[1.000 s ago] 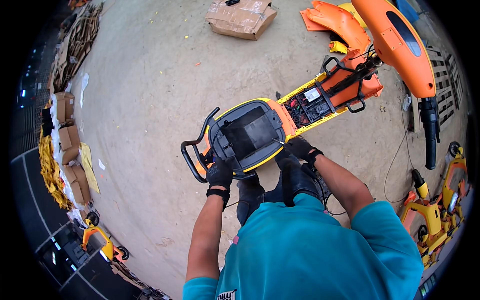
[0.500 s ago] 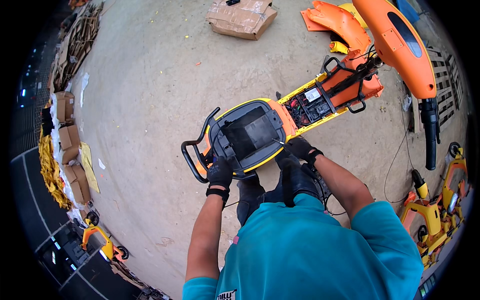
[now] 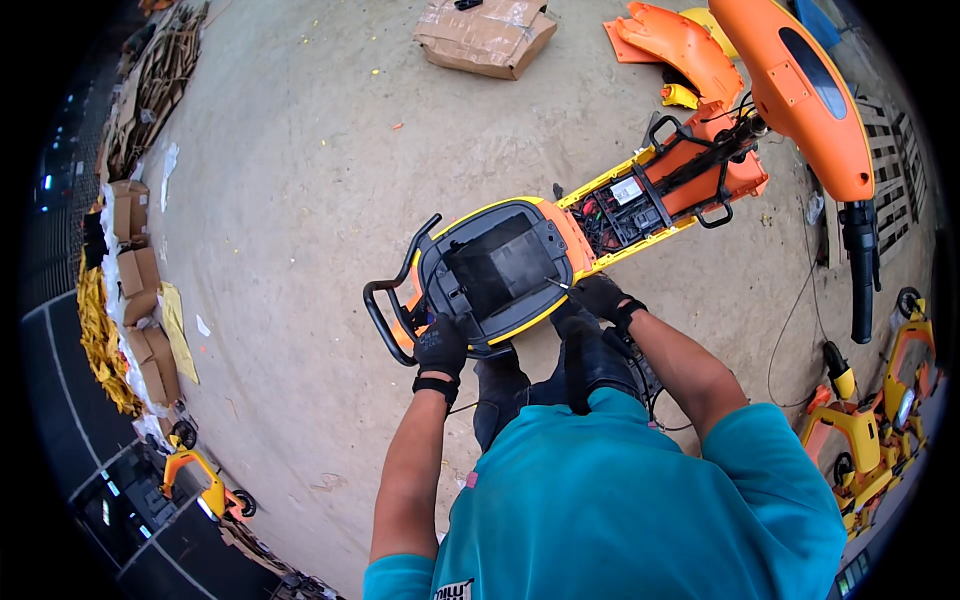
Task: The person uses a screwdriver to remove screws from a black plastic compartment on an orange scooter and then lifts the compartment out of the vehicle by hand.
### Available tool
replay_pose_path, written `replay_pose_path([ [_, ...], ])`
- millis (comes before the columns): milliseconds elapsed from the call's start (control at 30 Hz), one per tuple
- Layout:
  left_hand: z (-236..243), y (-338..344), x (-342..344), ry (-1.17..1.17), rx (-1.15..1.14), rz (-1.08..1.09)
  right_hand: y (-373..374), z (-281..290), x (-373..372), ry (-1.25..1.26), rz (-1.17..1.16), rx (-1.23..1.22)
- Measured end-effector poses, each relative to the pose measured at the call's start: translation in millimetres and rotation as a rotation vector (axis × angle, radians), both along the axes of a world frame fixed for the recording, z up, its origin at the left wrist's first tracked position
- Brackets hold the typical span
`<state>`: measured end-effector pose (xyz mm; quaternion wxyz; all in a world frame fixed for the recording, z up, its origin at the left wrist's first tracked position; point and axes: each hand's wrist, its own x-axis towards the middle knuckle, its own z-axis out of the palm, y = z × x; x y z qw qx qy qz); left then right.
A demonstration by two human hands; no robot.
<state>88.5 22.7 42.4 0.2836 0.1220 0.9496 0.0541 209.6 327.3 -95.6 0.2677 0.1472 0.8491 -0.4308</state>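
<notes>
An orange and yellow electric scooter stands before me with its seat off, baring a dark storage tub [image 3: 470,318]. My left hand [image 3: 440,345], in a black glove, is closed at the tub's rear near corner, beside the black tubular rear rack [image 3: 376,308]. Its fingertips are partly hidden, and I cannot make out what they grip. At the tub's front near corner is my gloved right hand [image 3: 600,296], closed around a thin rod-like tool [image 3: 559,285] whose tip points at the tub's rim. Forward of the tub, the open frame shows a wiring bay [image 3: 618,212].
The orange handlebar cover [image 3: 808,95] and black grip [image 3: 861,270] rise at the right. A cardboard box [image 3: 485,38] and orange panels [image 3: 680,45] lie on the concrete floor ahead. More yellow scooters [image 3: 860,440] stand at right; cartons [image 3: 138,275] line the left. A cable trails at right.
</notes>
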Motion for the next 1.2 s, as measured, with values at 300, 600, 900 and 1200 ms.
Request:
replay_pose_path([
  [300,-19,-15,6,0.222,0.251,-0.192,0,6,-4,-0.025,0.006,-0.018],
  [600,-9,-9,7,0.176,0.002,-0.066,1,-4,-1,-0.029,0.014,-0.011],
  [900,0,-10,9,0.214,0.041,-0.03,-1,1,-6,-0.008,0.012,-0.023],
  [1200,41,-27,33,0.086,0.273,0.017,8,13,-5,-0.026,0.141,-0.115],
])
